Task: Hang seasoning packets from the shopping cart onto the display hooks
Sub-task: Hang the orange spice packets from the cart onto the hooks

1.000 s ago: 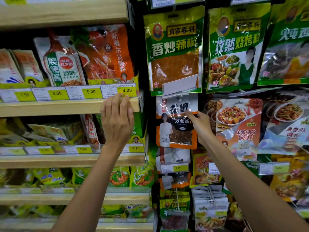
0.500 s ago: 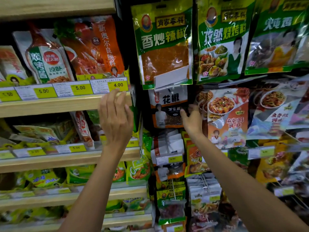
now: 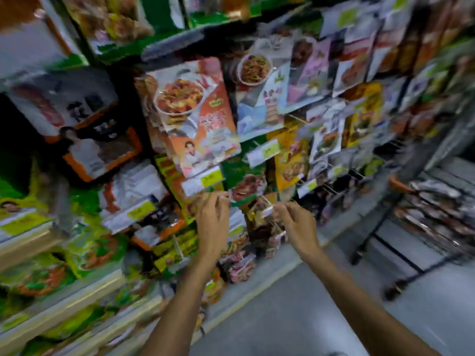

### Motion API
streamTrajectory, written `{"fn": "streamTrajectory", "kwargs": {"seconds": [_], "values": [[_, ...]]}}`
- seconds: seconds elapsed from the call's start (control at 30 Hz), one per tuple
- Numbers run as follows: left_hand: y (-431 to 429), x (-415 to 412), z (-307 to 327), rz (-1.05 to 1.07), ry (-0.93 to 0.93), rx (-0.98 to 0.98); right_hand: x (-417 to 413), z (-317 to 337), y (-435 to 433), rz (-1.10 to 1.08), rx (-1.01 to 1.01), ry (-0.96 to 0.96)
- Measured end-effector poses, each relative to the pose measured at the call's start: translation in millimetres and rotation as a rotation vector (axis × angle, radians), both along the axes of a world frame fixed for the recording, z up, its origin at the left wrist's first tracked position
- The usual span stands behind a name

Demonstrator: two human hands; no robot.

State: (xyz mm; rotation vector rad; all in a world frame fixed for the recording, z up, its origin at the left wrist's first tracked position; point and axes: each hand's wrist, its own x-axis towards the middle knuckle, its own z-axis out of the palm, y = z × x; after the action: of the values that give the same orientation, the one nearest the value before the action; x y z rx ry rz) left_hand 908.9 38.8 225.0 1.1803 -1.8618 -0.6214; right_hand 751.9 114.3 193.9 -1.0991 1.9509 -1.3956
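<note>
View: your head has swung right and down; everything is motion-blurred.
Display hooks point(image 3: 330, 189): crowded with hanging packs, just ahead.
Shopping cart point(image 3: 399, 182): now in sight at right, well apart from your hands.
Seasoning packets point(image 3: 442, 214): lying in the cart, none in hand.
Left hand point(image 3: 212, 222): lowered, fingers loosely straight, empty.
Right hand point(image 3: 295, 224): lowered, fingers curled near a white tag point(image 3: 267, 212); grasp too blurred to tell.
Meaning: you are likely turning for the next packet.

Glossy plastic pkts point(image 3: 191, 111), metal wire hooks point(image 3: 329, 189), wood-look shelves point(image 3: 84, 301), smooth floor point(image 3: 295, 304).
</note>
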Motion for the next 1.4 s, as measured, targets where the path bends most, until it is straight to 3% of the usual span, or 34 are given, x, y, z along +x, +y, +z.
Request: {"fn": "streamTrajectory", "kwargs": {"seconds": [0.27, 0.4, 0.77, 1.27, 1.4], "values": [[86.4, -158.0, -110.5, -0.185, 0.029, 0.545, -143.7, -100.8, 146.4, -0.304, 0.290, -0.252], [120.3, -217.2, -148.6, -0.266, -0.104, 0.672, -205.4, -114.9, 205.0, -0.334, 0.418, -0.170], [102.9, -403.3, -144.6, -0.597, -0.388, 0.534, -338.1, -127.5, 253.3, -0.665, 0.431, -0.233], [8.2, -746.1, -156.3, -0.994, -0.469, 0.302, -596.5, -147.1, 169.8, -1.063, 0.367, -0.240], [2.0, -809.7, -195.3, -0.989, -0.536, 0.373, -659.4, -176.0, 149.1, -1.122, 0.392, -0.300]]}}
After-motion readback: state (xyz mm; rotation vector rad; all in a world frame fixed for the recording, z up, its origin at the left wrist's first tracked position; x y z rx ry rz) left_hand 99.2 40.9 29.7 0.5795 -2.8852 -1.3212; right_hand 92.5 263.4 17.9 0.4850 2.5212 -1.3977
